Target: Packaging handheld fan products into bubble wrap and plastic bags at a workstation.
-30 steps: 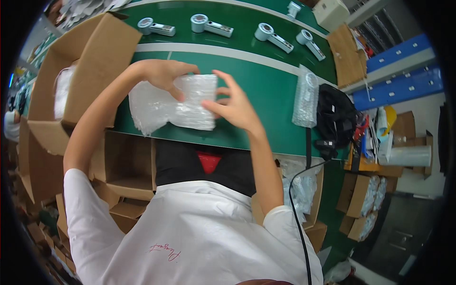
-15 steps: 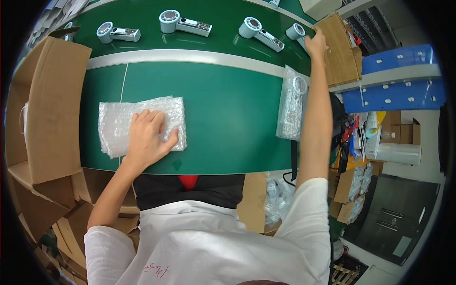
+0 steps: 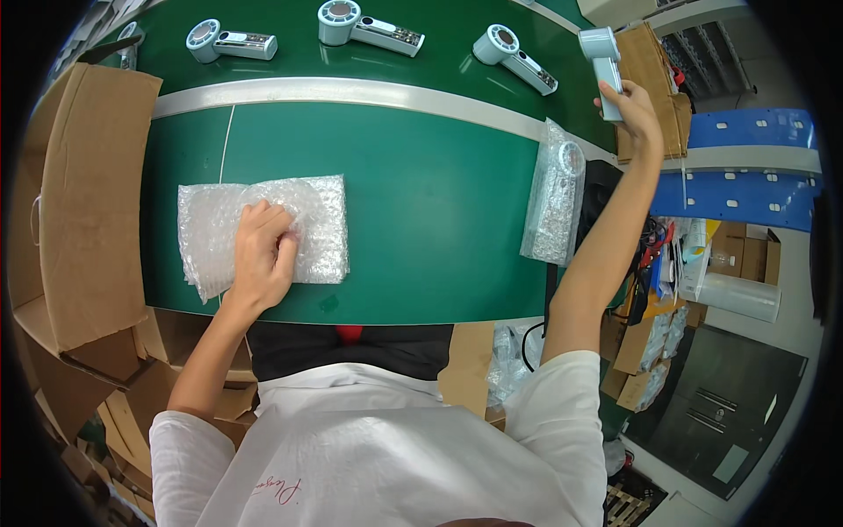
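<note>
Out at the far right, my right hand (image 3: pixel 634 112) is closed round the handle of a pale blue handheld fan (image 3: pixel 601 54). The fan is raised upright, its round head at the top. My left hand (image 3: pixel 263 255) rests on a stack of clear bubble-wrap bags (image 3: pixel 320 215) at the left of the green table. Its fingers curl inward and pinch the top bag, which bunches up beneath them. At the table's right side lies another handheld fan inside a bubble-wrap bag (image 3: pixel 553 198).
Along the far green belt (image 3: pixel 290 70), beyond a metal rail (image 3: pixel 351 92), lie several more fans, one of them a pale blue fan (image 3: pixel 373 31) near the middle. An open cardboard box (image 3: pixel 97 202) stands at the left edge. Another cardboard box (image 3: pixel 654 66) is beside my right hand.
My right hand has lifted the fan off the far belt and drawn it slightly nearer and to the right. The left hand's fingers have curled in, bunching the top bag.
</note>
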Demonstrator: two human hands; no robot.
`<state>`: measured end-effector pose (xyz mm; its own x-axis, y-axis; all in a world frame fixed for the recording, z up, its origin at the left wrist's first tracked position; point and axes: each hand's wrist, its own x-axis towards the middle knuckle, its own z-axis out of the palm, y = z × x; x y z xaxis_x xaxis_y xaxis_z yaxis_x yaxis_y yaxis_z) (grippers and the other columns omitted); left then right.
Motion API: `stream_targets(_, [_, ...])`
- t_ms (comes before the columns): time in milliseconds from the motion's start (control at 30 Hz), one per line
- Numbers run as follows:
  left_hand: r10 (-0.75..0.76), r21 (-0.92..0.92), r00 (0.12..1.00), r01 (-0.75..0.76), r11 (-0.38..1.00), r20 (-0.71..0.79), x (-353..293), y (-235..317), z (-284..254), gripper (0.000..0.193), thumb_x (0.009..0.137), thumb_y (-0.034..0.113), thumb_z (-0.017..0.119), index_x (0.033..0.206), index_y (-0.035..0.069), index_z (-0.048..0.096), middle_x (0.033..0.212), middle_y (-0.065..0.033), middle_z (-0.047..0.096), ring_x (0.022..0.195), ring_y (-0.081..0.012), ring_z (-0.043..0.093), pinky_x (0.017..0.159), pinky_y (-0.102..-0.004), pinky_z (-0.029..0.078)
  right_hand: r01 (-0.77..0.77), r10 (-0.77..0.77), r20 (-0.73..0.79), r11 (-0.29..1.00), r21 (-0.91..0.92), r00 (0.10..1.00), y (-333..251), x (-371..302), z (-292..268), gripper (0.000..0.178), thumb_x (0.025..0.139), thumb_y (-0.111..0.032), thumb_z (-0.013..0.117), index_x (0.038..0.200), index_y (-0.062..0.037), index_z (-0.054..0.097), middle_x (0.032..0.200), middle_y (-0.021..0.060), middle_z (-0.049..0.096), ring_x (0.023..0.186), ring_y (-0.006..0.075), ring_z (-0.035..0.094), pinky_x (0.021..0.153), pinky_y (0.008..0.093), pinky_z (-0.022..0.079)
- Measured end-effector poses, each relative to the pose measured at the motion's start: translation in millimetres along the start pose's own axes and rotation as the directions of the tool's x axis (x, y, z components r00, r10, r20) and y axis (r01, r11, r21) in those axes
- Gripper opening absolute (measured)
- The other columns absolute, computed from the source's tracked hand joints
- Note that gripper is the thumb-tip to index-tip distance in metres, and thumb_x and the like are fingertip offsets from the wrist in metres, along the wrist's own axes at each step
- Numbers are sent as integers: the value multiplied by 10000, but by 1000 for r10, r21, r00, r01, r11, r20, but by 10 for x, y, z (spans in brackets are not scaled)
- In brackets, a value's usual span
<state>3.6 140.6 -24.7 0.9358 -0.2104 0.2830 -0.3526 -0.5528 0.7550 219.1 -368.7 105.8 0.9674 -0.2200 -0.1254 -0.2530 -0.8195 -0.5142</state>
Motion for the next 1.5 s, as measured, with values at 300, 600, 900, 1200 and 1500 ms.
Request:
stream_targets(300, [-20, -3, 999, 20, 1000, -47, 56, 196, -10, 192, 737, 80, 675, 648, 102, 506, 593, -7, 450, 627, -179, 382, 693, -301, 333, 103, -116, -135, 989, -105, 984, -524, -1959, 1340, 336, 912, -226, 645, 1084, 33, 515, 901, 158, 611, 766, 285, 604, 746, 401, 492])
stream_targets(600, [-6, 31, 997, 9, 999, -82, 3, 146, -18, 191, 716, 77, 678, 636, 104, 507, 583, 1, 451, 615, -175, 389, 699, -294, 339, -138, 203, 183, 939, -314, 962, -894, -1826, 1086, 342, 892, -268, 677, 1011, 50, 635, 977, 183, 640, 840, 295, 624, 772, 420, 505])
stream_targets(900, [14, -6, 995, -15, 1000, -102, -26, 105, 17, 120, 681, 55, 644, 645, 90, 536, 591, -8, 477, 619, -183, 401, 709, -293, 350, 178, -373, -254, 809, -560, 892, -269, 386, 1161, 380, 883, -199, 661, 1209, -16, 592, 1189, 184, 630, 1088, 313, 612, 939, 381, 475])
stream_targets(1200, [19, -38, 995, -23, 999, -94, -54, 79, -16, 98, 716, 60, 638, 648, 71, 568, 609, -12, 527, 624, -185, 415, 708, -289, 356, 96, -88, -96, 992, 86, 991, -989, -425, 666, 427, 929, -340, 653, 1136, 28, 591, 950, 106, 675, 769, 229, 668, 677, 342, 532])
stream_targets(1500, [60, -10, 991, -61, 998, -121, -30, 103, -1, 255, 870, 121, 663, 633, 66, 585, 599, -11, 523, 629, -182, 437, 714, -294, 364, 354, -365, -120, 929, -108, 923, -981, -2068, 1897, 412, 962, -292, 600, 1194, 43, 548, 1082, 161, 557, 974, 280, 584, 797, 383, 502])
